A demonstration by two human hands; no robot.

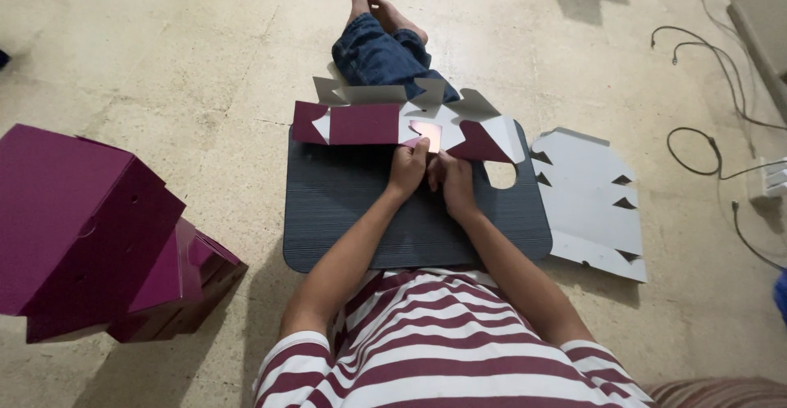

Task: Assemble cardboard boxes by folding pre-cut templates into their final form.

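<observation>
A flat die-cut cardboard box blank (365, 123), maroon outside and grey-white inside, lies partly folded across the far edge of a dark ribbed board (344, 211) on my lap. My left hand (407, 168) pinches a small flap (426, 133) near the blank's middle. Close beside it, my right hand (453, 183) presses the same flap area with its fingertips. Both hands touch the cardboard.
Another unfolded grey-white blank (590, 203) lies on the floor to the right. Assembled maroon boxes (90, 236) are stacked at the left. Black cables (713, 88) and a power strip (772, 178) lie at the far right. My jeans-clad legs (381, 51) stretch ahead on the tiled floor.
</observation>
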